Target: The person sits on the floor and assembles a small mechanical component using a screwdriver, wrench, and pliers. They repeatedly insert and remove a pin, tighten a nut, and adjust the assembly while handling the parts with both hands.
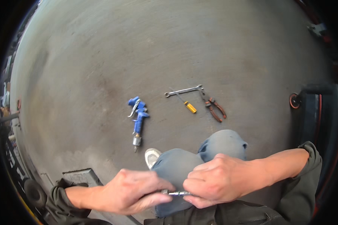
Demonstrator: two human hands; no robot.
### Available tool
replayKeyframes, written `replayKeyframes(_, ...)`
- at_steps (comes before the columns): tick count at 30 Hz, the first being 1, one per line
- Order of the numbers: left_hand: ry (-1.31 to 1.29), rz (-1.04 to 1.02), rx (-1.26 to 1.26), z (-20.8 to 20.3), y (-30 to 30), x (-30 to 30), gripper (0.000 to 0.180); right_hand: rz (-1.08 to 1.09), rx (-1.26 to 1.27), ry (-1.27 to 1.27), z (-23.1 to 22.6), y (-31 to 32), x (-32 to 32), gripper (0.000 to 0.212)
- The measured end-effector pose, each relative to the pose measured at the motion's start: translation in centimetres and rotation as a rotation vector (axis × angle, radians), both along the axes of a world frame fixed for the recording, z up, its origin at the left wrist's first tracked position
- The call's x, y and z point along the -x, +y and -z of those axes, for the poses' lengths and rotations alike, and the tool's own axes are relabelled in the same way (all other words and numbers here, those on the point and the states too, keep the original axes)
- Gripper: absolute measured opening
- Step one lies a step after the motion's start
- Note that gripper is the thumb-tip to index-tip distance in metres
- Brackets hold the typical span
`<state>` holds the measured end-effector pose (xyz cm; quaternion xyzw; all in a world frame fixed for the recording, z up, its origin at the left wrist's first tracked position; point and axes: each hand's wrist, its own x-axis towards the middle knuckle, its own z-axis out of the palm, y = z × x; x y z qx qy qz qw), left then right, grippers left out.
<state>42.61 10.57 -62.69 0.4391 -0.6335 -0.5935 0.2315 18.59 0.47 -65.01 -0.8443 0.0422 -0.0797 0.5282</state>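
Observation:
Over my lap, a short shiny metal rod-like part [178, 193] spans the gap between my hands. The thumb and fingers of my left hand [129, 190] pinch its left end. My right hand [216, 180] is closed around the other end, hiding it. Its exact kind cannot be made out. Beyond my knees, a blue spray gun [140, 119] with a silver lower fitting lies on the floor. To its right rest a wrench [184, 91], a screwdriver [190, 107] with a yellow handle, and pliers [216, 109] with reddish-brown grips. The wrench's right end meets the pliers' jaws.
Grey concrete floor [169, 45] stretches ahead. My jeans-covered knees [223, 141] and a white shoe [152, 156] are just below the tools. Dark equipment [311, 116] stands along the right rim. At the lower left are a black wheel [34, 192] and a flat grey slab [82, 177].

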Motion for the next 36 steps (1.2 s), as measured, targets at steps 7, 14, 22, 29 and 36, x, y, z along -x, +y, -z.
replayKeyframes(7,0.371,-0.441,-0.657,0.6,-0.6,0.2,0.05,0.136,0.073,0.038,0.4,-1.2,-0.7,0.031)
replayKeyframes(14,1.032,-0.738,-0.715,4.4,-0.4,1.7,0.08,0.285,0.027,0.131,1.6,-2.6,1.6,0.021)
replayKeyframes(22,1.51,-0.82,-0.66,6.4,0.7,3.3,0.082,0.508,-0.238,0.177,3.4,-2.0,3.9,0.024)
replayKeyframes(29,1.278,-0.831,-0.556,6.5,0.5,3.6,0.08,0.568,-0.284,0.154,3.7,-1.7,3.6,0.018)
replayKeyframes(36,0.506,-0.701,-0.179,6.5,-0.6,4.0,0.062,0.427,-0.068,0.087,3.0,-1.9,2.0,0.013)
